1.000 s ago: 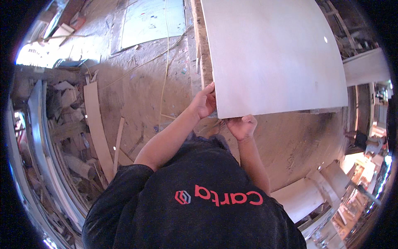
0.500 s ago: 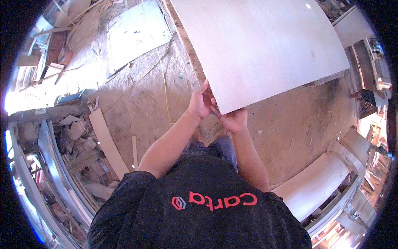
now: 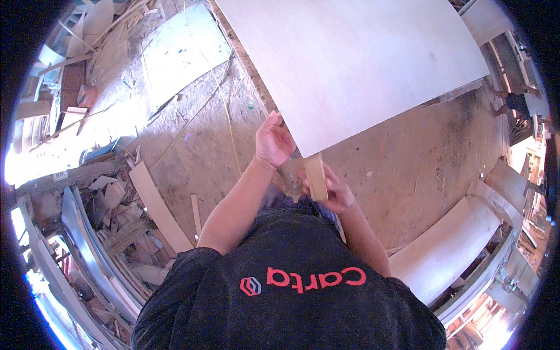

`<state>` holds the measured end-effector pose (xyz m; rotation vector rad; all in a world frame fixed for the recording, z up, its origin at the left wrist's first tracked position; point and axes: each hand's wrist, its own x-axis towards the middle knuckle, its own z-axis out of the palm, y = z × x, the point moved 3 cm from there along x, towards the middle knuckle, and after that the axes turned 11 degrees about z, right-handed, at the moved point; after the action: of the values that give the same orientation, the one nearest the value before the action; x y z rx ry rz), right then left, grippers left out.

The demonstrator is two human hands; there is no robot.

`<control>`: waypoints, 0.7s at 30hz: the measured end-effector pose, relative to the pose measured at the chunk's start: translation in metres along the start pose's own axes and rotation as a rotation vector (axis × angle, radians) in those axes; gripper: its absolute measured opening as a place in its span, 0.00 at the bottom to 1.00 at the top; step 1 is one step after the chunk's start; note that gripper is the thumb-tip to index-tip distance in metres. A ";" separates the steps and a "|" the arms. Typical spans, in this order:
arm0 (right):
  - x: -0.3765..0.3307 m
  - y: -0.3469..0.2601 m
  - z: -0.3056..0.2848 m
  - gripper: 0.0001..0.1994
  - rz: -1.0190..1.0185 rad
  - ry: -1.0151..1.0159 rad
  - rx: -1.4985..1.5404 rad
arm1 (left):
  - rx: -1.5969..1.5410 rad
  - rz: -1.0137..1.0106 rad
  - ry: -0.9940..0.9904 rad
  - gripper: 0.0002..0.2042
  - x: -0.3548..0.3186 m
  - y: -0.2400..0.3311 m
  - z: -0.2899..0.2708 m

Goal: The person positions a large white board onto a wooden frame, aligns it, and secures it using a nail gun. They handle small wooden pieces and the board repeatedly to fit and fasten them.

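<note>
A large pale wooden sheet (image 3: 373, 70) extends away from me, its near corner pointing toward my body. My left hand (image 3: 275, 142) is at the left edge of that sheet by the corner, loosely cupped with its fingers apart; some fingertips are partly hidden at the edge. Just below the corner, my right hand (image 3: 337, 191) is closed on a short, flat tan wooden block (image 3: 316, 178), held upright on end. The block's top end is close to the sheet's corner; I cannot tell if they touch.
A white sheet (image 3: 185, 55) lies on the dusty floor at far left, crossed by a yellow cord (image 3: 228, 119). Wood offcuts (image 3: 114, 198) pile up on the left beside a long plank (image 3: 158, 201). Pale boards (image 3: 449, 248) lean at the lower right. A person (image 3: 516, 102) is at the far right.
My right hand has come away from under the sheet's corner, toward my body, and now shows the tan wooden block. My left hand has shifted slightly left.
</note>
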<state>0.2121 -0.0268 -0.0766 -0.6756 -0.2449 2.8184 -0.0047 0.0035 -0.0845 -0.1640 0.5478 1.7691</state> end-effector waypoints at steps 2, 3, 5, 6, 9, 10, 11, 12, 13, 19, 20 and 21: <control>-0.031 0.011 0.001 0.36 -0.050 0.058 0.037 | 0.017 -0.009 -0.015 0.25 0.004 -0.002 -0.005; -0.043 0.015 -0.001 0.36 -0.093 0.078 0.068 | 0.015 -0.014 -0.035 0.23 0.003 -0.002 -0.005; -0.049 0.016 0.002 0.36 -0.173 0.168 0.096 | 0.016 -0.014 -0.046 0.22 0.003 -0.003 -0.004; -0.040 0.007 0.012 0.35 -0.212 0.238 0.093 | 0.019 -0.011 -0.039 0.22 0.002 -0.002 0.001; -0.005 -0.015 0.019 0.32 -0.289 0.305 0.066 | 0.015 -0.053 -0.044 0.23 -0.002 0.000 0.007; 0.009 -0.017 0.024 0.31 -0.319 0.311 0.040 | 0.012 -0.070 -0.052 0.23 -0.001 0.001 0.009; 0.021 -0.020 0.030 0.31 -0.343 0.315 0.011 | 0.046 -0.069 -0.032 0.23 -0.002 0.002 0.012; 0.030 -0.024 0.034 0.31 -0.344 0.324 0.002 | 0.078 -0.064 -0.013 0.24 -0.004 0.002 0.014; 0.037 -0.027 0.038 0.30 -0.344 0.334 -0.007 | 0.110 -0.058 0.007 0.24 -0.004 0.003 0.016; 0.040 -0.044 0.024 0.25 -0.339 0.177 -0.085 | 0.225 -0.011 0.001 0.25 -0.002 0.000 0.006; 0.042 -0.046 0.025 0.24 -0.334 0.139 -0.077 | 0.210 -0.004 0.003 0.25 -0.003 0.001 0.007; 0.044 -0.046 0.023 0.23 -0.339 0.198 -0.050 | 0.195 0.004 0.005 0.25 -0.003 0.001 0.007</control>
<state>0.1722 0.0268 -0.0649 -0.8302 -0.3578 2.4128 -0.0036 0.0042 -0.0770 -0.0317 0.7204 1.7082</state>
